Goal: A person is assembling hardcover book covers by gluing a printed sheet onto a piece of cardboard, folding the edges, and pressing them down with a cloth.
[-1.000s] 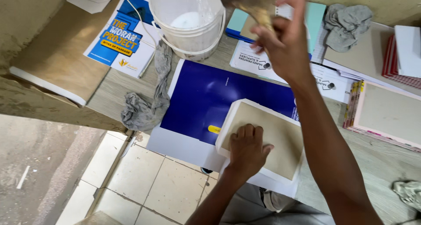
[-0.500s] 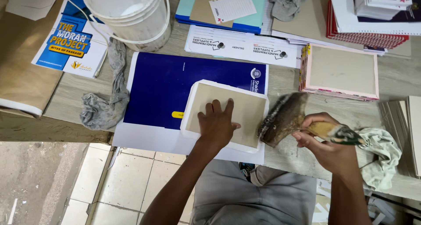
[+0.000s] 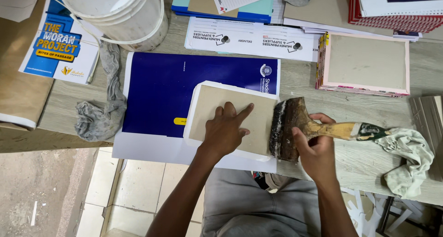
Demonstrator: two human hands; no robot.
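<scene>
Two hands share the work: the right hand (image 3: pixel 316 149) is clenched around the yellowed wooden handle of a wide, glue-caked flat brush (image 3: pixel 295 128), whose bristles touch the right edge of a tan rectangular board (image 3: pixel 235 119). The left hand (image 3: pixel 226 131) lies flat on that board, fingers spread, gripping nothing, pinning it on a white sheet over a dark blue printed cover (image 3: pixel 161 94). Judging by this, pasting the edge is the step in hand; a steady stroke along the board's border seems called for, with the board held from sliding. A white plastic bucket (image 3: pixel 124 15) stands well apart.

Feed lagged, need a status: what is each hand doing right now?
Left hand: open, pressed flat on the grey board.
Right hand: closed around the wide brush.
</scene>
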